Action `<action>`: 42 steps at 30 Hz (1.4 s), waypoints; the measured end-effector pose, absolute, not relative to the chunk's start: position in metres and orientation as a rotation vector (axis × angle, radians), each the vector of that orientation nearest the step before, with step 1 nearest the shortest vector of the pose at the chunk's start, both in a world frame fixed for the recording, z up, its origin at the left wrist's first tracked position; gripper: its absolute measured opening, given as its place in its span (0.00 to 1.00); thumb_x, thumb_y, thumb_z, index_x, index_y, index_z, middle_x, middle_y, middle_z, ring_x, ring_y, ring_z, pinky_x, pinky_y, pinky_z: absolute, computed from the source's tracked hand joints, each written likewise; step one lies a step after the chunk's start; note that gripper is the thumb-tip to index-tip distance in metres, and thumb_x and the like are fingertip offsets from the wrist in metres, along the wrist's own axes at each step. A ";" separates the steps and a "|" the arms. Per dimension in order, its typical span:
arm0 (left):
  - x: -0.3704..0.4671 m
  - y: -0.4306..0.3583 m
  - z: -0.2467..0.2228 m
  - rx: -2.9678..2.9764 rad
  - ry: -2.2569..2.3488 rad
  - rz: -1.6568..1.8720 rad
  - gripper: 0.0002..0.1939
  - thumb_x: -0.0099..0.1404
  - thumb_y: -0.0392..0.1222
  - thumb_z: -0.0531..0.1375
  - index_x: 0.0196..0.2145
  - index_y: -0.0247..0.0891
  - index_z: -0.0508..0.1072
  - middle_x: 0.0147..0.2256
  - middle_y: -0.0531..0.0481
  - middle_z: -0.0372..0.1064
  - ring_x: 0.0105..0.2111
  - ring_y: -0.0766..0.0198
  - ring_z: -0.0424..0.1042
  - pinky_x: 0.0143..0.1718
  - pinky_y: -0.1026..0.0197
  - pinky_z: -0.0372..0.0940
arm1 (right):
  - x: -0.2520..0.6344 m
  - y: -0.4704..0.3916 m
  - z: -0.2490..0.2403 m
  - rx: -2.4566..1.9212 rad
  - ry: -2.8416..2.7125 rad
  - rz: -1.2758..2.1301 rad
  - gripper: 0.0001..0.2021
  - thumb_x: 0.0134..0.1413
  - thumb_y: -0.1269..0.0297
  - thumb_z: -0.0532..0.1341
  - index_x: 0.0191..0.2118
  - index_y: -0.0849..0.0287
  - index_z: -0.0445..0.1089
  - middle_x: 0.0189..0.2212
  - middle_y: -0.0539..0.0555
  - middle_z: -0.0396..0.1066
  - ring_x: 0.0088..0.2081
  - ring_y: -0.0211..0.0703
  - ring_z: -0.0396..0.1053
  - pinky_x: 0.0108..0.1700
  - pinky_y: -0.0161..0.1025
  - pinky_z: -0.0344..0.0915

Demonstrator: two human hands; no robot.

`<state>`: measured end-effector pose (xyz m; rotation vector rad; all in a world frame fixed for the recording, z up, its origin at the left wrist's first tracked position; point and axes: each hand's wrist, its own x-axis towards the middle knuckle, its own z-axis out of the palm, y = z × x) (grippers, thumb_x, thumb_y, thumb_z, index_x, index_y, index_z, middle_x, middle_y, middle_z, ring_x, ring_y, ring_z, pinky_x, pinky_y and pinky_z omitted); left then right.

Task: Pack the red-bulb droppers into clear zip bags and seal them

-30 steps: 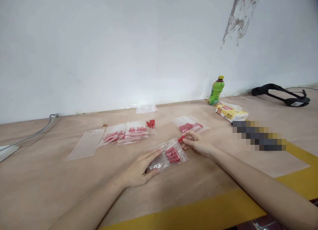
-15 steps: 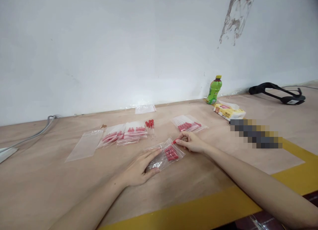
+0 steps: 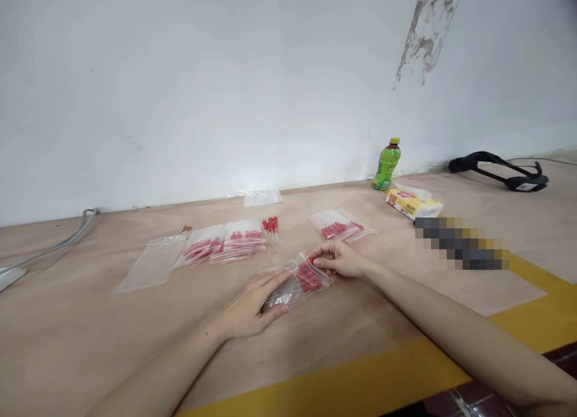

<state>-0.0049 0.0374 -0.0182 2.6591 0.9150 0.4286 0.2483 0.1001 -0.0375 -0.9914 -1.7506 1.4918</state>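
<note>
A clear zip bag (image 3: 288,291) with several red-handled pieces (image 3: 309,276) inside lies in front of me on the brown covered table. My left hand (image 3: 259,303) rests on the bag's left part, fingers and thumb spread apart. My right hand (image 3: 336,259) pinches the red end of a piece at the bag's right upper edge; the rest of that piece is hard to make out. Behind the bag lie three or so loose red-handled tools with thin metal shafts (image 3: 271,226). Filled bags sit to their left (image 3: 238,240) and right (image 3: 340,223).
An unfilled clear bag (image 3: 151,264) lies at the left, another (image 3: 262,197) by the wall. Farther right are a green bottle (image 3: 386,164), a tissue pack (image 3: 415,202), a black headset-like frame (image 3: 500,170) and a blurred-out dark object (image 3: 460,243). Grey cable (image 3: 74,234) runs at the left.
My right hand has moved slightly left toward the bag, and the red piece in its fingers now sits at the other red pieces. My left hand stays on the bag.
</note>
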 end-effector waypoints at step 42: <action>-0.006 0.037 -0.019 2.630 0.919 0.456 0.29 0.64 0.45 0.51 0.60 0.44 0.43 0.59 0.49 0.46 0.57 0.56 0.50 0.55 0.51 0.52 | 0.233 0.096 -0.035 -1.147 -1.496 1.417 0.22 0.27 0.53 0.68 0.30 0.65 0.73 0.18 0.49 0.69 0.16 0.28 0.56 0.18 0.29 0.53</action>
